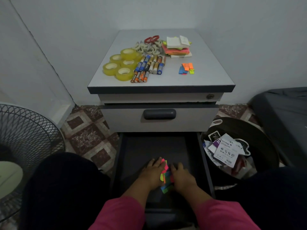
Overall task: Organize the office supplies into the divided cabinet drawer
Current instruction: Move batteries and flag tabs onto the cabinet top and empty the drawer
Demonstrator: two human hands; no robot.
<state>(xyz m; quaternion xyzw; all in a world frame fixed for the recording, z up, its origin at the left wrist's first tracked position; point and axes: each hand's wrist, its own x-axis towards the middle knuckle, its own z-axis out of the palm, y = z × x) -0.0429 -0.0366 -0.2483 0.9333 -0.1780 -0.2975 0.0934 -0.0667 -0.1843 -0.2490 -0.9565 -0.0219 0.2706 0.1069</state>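
The bottom drawer (132,156) of the grey cabinet (159,123) is pulled out toward me, dark inside. My left hand (152,173) and my right hand (181,177) are both down in it, pressed against either side of a bunch of bright sticky flags (165,175) in pink, yellow, orange, blue and green. On the cabinet top (207,70) lie several yellow tape rolls (122,65), a row of batteries (148,67), scissors (150,44), a stack of sticky notes (177,47) and more small flags (186,68).
A black bin (265,146) full of torn packaging stands right of the drawer. A floor fan (25,143) is at the left, a dark mattress or seat (285,113) at the right. My knees flank the drawer on the patterned tile floor.
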